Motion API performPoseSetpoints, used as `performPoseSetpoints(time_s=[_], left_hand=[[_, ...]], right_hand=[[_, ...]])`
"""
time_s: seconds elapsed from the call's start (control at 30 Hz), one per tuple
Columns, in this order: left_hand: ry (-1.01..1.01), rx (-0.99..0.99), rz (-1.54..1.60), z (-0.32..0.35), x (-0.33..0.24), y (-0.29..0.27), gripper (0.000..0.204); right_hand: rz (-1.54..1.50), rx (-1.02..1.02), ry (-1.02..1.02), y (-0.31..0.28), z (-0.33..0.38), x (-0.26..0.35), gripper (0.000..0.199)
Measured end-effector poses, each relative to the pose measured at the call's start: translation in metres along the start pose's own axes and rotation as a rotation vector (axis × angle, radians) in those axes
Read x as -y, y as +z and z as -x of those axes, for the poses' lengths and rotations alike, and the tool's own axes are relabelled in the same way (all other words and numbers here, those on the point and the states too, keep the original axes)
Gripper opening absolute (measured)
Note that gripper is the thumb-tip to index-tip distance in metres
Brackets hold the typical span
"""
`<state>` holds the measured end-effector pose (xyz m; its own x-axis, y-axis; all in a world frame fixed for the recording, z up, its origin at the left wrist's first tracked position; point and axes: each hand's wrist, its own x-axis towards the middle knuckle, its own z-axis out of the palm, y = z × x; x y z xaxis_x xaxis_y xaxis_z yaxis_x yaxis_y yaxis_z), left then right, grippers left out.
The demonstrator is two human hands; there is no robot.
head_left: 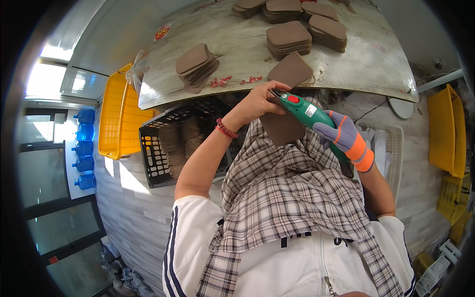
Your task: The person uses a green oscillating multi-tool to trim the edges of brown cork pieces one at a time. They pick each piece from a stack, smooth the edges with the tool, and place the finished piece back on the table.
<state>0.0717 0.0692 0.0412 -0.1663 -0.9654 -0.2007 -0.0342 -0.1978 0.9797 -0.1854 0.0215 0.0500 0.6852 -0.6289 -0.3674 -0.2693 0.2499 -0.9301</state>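
Note:
My bare left hand point(255, 105), with a red bead bracelet at the wrist, pinches a flat brown sheet piece point(283, 131) with rounded corners. The piece hangs over my lap, just off the table's front edge. My right hand point(340, 132), in a grey and orange glove, is wrapped round a green electric cutter point(311, 115) with a red button. Its dark blade end reaches my left fingertips at the top of the piece; the exact contact is hidden. Another brown piece point(292, 69) lies on the table point(237, 54) just beyond my left hand.
Stacks of brown pieces stand on the table, one at the left point(195, 62), several farther back point(289, 39). Red scraps point(220, 81) lie near its front edge. A black crate point(158, 166) holds more pieces, beside a yellow crate point(113, 119). A white basket point(397, 163) stands right.

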Motion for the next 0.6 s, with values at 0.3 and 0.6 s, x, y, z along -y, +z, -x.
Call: performPoseSetpoints(time_s=[0.3,0.6], left_hand=[[0.243,-0.94,0.297,0.022,-0.006,-0.196,0.027],[0.376,-0.988,-1.48,-0.043,0.032,-0.106,0.056]], right_hand=[[-0.081,-0.173,-0.032,-0.026,0.002,-0.015,0.035],[-0.049,-0.317,-0.012,-0.039,0.01,-0.032,0.027]])
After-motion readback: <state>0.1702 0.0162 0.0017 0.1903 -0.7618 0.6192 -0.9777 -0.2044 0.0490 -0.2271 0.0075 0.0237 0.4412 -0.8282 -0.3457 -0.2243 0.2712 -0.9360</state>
